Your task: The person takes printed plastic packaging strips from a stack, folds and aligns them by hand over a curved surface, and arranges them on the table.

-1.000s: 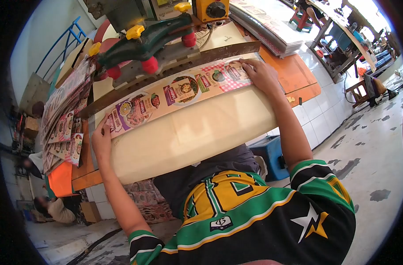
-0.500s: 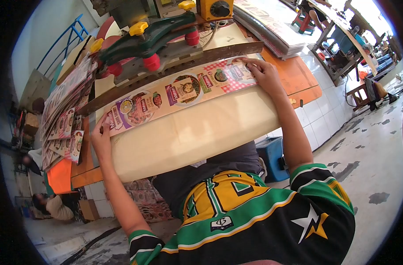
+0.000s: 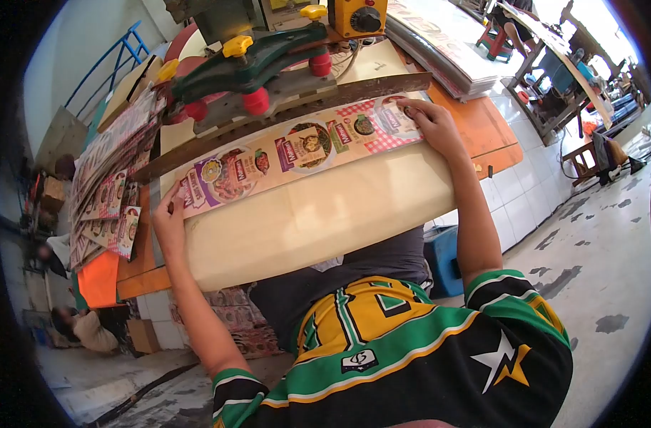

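Your left hand point(image 3: 170, 212) grasps one end of the printed strip point(image 3: 268, 160), which spans between your hands; your right hand point(image 3: 435, 128) covers its other end, pinching or merely pressing, I cannot tell; beyond your grip runs a dark bar point(image 3: 382, 87)

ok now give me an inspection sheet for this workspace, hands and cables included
Surface: orange wooden table, exposed at right
Job's things: long printed strip with food pictures, along the far side of a smooth cream sheet
Clutter: untidy pile of colourful printed sheets at left
Hands: left hand at the strip's left end, right hand on its right end
Cables: thin grey cable below the yellow box with black dial
Surroundings: dark green bracket with red feet behind the strip; patchy grey floor
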A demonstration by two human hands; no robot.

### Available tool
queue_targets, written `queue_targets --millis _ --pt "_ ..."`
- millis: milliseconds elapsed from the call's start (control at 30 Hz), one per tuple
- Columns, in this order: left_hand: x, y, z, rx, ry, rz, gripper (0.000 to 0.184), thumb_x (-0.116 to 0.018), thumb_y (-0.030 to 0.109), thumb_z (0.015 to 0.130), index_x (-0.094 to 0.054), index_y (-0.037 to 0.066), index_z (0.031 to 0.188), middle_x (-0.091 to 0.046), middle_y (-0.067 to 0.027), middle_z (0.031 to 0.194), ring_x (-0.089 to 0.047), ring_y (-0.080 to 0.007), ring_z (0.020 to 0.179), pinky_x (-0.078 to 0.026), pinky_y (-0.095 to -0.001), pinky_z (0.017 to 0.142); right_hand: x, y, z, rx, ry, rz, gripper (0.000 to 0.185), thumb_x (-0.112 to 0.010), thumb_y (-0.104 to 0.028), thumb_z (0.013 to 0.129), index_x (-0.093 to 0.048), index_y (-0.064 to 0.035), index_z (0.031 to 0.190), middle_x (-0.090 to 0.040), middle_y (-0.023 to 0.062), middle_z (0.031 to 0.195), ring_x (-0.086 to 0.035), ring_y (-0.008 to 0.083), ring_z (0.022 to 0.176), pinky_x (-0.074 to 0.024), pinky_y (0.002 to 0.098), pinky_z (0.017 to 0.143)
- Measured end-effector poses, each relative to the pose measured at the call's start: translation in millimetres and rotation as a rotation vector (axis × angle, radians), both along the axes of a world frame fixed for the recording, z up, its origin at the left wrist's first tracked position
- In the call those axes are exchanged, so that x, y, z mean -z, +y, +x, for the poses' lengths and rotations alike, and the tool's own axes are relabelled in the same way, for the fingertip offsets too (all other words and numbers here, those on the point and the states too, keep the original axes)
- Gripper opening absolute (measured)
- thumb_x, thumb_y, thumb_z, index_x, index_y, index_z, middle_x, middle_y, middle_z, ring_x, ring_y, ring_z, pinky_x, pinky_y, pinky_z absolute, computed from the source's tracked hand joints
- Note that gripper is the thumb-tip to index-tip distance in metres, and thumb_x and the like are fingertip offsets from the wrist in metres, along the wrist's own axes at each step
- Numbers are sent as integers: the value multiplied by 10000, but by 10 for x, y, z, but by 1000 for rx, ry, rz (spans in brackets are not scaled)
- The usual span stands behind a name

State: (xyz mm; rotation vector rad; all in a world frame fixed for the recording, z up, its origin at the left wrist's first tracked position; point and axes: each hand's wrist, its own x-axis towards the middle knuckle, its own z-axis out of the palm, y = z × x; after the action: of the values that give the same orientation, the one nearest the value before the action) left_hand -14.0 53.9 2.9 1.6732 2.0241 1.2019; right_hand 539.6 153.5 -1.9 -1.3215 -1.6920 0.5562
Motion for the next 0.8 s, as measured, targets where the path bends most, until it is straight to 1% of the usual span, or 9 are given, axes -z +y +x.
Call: queue_targets --millis 67,133,367,433,567,667,733,767,800 --pt "-29 -21 31 -17 -24 -15 340 -591 158 994 -658 22 1299 -717 -152 1192 -645 -155 1037 -474 -291 926 -7 -2 1 -11 27 -16 274 -609 -160 961 -729 -94 1198 -738 87 966 -624 123 818 -503 287 778" --pt "-37 -34 39 -11 -69 -23 337 -598 162 992 -663 20 1291 -720 -142 1183 -641 -138 1013 -476 -286 917 -27 -5 13 -11 22 -101 273 -565 -72 978 -715 -33 1204 -739 84 1076 -643 110 953 -498 256 862" --pt "3 -66 -37 -16 -14 -36 330 -617 193 992 -679 24 1268 -735 -116 1099 -609 -107 862 -488 -271 801 7 9 70 -48 106 -117 267 -570 -66 970 -715 -9 1187 -732 83 1061 -631 93 960 -501 249 854" --pt "-16 -78 -8 -31 25 -17 354 -634 219 989 -668 43 1294 -736 -100 1022 -583 -90 801 -475 -253 750 -7 -11 80 -29 89 -112 312 -631 -166 940 -708 -52 1221 -698 42 865 -581 80 727 -468 257 641" --pt "-74 -79 -22 -152 121 -182 423 -645 248 990 -615 41 1358 -731 -85 960 -581 -80 795 -464 -234 756 0 -15 55 -2 246 -168 406 -642 -168 944 -632 -73 1338 -677 31 825 -575 69 696 -449 239 609" --pt "-56 -96 -97 -103 -14 -157 478 -653 266 991 -575 -12 1372 -726 -66 949 -614 -79 817 -475 -219 779 -81 -28 54 -85 388 -124 519 -671 -155 938 -535 -75 1433 -694 47 848 -587 69 692 -454 232 609" --pt "-83 -162 -102 105 -793 139 443 -651 266 994 -598 -63 1288 -725 -54 983 -648 -83 844 -497 -221 801 -168 -134 40 -154 447 -76 582 -700 -133 925 -490 -56 1461 -719 73 947 -638 83 740 -486 229 646" --pt "-65 -186 -142 106 -794 142 443 -651 266 994 -598 -63 1288 -725 -54 983 -648 -83 844 -497 -221 801 -205 -172 42 -155 445 -73 582 -700 -133 925 -490 -56 1461 -719 73 947 -638 83 740 -486 229 646" --pt "-39 -206 -240 151 -832 97 403 -647 261 997 -618 -61 1238 -721 -57 1004 -657 -87 869 -506 -223 806 -238 -199 35 -175 501 -67 611 -710 -123 918 -465 -38 1471 -709 100 1041 -661 99 813 -510 232 698"
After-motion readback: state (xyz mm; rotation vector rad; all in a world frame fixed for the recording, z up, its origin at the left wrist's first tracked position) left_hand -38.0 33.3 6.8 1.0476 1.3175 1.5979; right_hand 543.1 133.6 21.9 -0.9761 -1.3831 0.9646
